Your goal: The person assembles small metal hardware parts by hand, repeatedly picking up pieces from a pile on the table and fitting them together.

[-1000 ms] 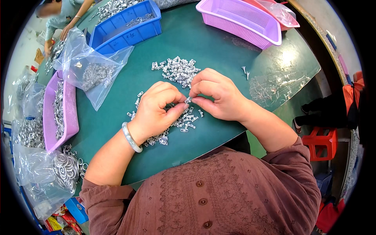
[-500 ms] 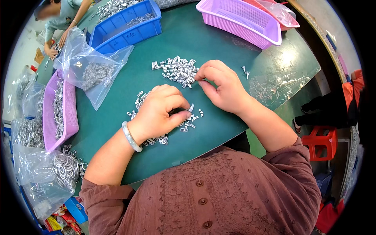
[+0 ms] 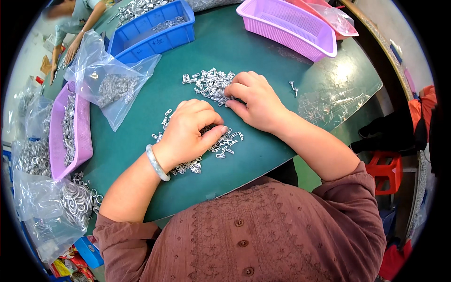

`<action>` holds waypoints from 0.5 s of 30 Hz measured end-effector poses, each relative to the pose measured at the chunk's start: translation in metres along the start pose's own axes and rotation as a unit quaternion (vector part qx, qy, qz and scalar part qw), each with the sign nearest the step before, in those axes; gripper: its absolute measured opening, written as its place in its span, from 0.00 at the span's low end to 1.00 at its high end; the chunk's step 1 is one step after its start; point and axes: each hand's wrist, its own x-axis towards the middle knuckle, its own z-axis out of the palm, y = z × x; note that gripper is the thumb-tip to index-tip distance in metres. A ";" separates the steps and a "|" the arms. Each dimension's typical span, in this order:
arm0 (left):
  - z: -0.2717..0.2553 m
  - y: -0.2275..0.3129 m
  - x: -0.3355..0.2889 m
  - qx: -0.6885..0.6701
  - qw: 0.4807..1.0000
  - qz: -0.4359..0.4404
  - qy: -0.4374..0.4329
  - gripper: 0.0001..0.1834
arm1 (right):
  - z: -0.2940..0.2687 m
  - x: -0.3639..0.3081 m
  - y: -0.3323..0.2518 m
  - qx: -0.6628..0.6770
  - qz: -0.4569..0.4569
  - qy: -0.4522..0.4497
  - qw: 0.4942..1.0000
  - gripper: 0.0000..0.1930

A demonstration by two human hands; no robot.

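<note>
My left hand [image 3: 190, 129], with a pale bangle [image 3: 157, 163] at its wrist, is over the near scatter of small silver metal parts [image 3: 190, 166]. Its thumb and index finger curl together in a pinch; whatever is between them cannot be made out. Pieces lie under and beside this hand, some hidden by it. My right hand [image 3: 256, 101] reaches to the right edge of a larger heap of the same small metal parts [image 3: 209, 83]. Its fingers are bent inward and closed at the heap, with the tips partly hidden.
On the green table [image 3: 263, 155] stand a blue bin [image 3: 155, 44], a purple basket [image 3: 286, 35] and a left purple basket [image 3: 84, 136] of metal pieces. Plastic bags [image 3: 127, 89] and metal rings [image 3: 77, 199] lie leftward. Another person [image 3: 77, 21] works far left; a red stool [image 3: 383, 174] stands right.
My right hand has moved slightly left, onto the heap. A metal piece that showed at my left fingertips no longer stands out there. The other person's hands have shifted.
</note>
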 end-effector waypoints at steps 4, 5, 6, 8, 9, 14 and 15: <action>0.000 -0.002 -0.001 0.004 1.000 -0.014 0.009 0.05 | 0.001 0.000 0.000 0.027 0.023 -0.012 0.999 0.07; 0.000 -0.002 -0.001 0.004 1.000 -0.014 0.010 0.05 | 0.000 0.000 0.000 0.034 0.029 -0.016 0.999 0.06; 0.000 -0.002 -0.001 0.004 1.000 -0.014 0.013 0.05 | 0.000 0.000 0.000 0.034 0.028 -0.016 0.999 0.06; 0.001 -0.002 0.000 0.004 1.000 -0.014 0.015 0.05 | 0.000 0.000 0.001 0.050 0.020 -0.011 0.998 0.05; 0.001 -0.002 0.000 0.003 1.000 -0.015 0.017 0.05 | 0.000 0.000 0.001 0.050 0.020 -0.011 0.998 0.05; 0.001 -0.003 0.000 0.000 1.000 -0.014 0.018 0.05 | -0.002 -0.001 0.002 0.053 0.041 -0.016 0.998 0.06; 0.001 -0.003 0.000 0.000 1.000 -0.014 0.019 0.05 | -0.001 -0.002 0.001 0.053 0.040 -0.016 0.998 0.06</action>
